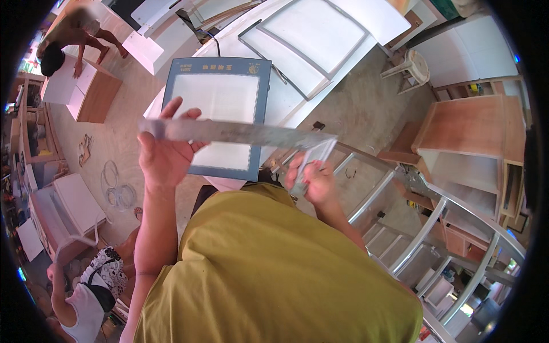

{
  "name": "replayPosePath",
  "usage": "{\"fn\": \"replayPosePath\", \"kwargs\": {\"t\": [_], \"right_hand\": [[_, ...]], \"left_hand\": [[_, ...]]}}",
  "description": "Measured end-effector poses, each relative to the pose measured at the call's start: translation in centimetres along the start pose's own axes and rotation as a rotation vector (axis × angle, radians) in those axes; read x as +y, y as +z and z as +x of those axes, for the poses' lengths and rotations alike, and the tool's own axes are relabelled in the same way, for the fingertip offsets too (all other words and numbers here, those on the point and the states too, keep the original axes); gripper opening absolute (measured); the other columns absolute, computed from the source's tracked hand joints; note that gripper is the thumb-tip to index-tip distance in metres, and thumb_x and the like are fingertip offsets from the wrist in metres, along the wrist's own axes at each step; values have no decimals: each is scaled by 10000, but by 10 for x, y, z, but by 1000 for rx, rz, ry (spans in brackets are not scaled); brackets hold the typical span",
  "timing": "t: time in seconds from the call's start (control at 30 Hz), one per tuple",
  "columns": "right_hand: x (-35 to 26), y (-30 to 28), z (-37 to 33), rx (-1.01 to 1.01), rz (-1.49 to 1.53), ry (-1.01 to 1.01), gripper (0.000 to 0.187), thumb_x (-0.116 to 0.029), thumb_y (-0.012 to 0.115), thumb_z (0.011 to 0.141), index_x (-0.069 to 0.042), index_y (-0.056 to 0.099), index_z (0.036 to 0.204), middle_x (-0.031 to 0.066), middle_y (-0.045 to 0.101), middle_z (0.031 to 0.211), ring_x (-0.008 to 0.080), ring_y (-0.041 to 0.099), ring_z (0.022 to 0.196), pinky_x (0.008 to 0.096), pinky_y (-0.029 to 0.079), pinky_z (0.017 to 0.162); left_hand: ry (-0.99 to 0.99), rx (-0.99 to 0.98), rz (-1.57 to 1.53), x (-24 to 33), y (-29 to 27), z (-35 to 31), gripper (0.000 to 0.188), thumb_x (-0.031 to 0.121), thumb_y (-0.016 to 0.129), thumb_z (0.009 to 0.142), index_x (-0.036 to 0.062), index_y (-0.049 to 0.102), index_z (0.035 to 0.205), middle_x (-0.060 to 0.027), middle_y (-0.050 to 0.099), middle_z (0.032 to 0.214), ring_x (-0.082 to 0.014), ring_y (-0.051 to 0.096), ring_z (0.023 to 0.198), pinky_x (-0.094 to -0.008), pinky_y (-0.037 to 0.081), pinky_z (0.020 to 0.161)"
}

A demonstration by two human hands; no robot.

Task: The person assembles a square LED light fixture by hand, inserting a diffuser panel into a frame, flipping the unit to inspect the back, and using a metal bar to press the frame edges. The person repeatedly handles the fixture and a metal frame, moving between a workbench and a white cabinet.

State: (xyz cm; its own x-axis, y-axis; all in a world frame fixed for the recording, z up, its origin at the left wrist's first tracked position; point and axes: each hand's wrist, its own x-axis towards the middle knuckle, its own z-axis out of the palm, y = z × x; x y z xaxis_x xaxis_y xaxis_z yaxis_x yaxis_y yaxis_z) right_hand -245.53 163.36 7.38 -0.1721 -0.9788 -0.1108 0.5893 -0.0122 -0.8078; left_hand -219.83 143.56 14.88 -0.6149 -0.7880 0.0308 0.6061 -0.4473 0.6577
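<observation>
A metal try square [246,134] spans the space between my two hands, raised over a framed panel. Its long blade is somewhat blurred. At the blade's left end, my left hand [168,154] holds it, thumb on the near side and fingers behind. My right hand [314,182] is closed around the short, lighter stock at the other end. Below the blade lies a rectangular panel [260,108] with a dark blue-grey border, gold printing along its far edge and a pale centre. It rests at the near end of a white table [349,46].
Thin grey rectangular frames [337,71] lie on the table. An aluminium ladder [420,234] stands at my right, with wooden cabinets [457,131] and a plastic stool [412,71] beyond. One person bends over a cabinet [97,94] far left; another person [88,297] is lower left. Coiled wire [119,194] lies on the floor.
</observation>
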Motion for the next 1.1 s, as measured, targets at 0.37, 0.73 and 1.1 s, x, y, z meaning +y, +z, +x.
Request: {"fn": "replayPosePath", "kwargs": {"t": [0.37,0.73,1.1], "right_hand": [[-2,-18,8,387,-621,-329,523,-334,692,954,-24,555,1352,134,653,1070,238,650,926,369,556,789],[-81,102,35,-201,-1315,-4,575,-144,673,883,-158,529,1440,192,703,951,330,717,832,404,555,697],[-95,87,-10,317,-1266,159,121,-64,544,970,-30,585,1079,62,665,728,150,620,620,331,495,570]], "left_hand": [[-200,166,-104,-31,-10,-43,576,534,533,1003,54,565,1319,-216,612,1307,-385,649,1187,-537,576,981],[-527,42,46,-60,47,-15,622,489,582,1002,-7,494,1368,-173,575,1333,-329,611,1218,-512,530,1024],[-125,290,993,20,-37,-12,357,65,634,975,24,612,1329,-37,612,1058,-113,596,949,-254,504,846]]}}
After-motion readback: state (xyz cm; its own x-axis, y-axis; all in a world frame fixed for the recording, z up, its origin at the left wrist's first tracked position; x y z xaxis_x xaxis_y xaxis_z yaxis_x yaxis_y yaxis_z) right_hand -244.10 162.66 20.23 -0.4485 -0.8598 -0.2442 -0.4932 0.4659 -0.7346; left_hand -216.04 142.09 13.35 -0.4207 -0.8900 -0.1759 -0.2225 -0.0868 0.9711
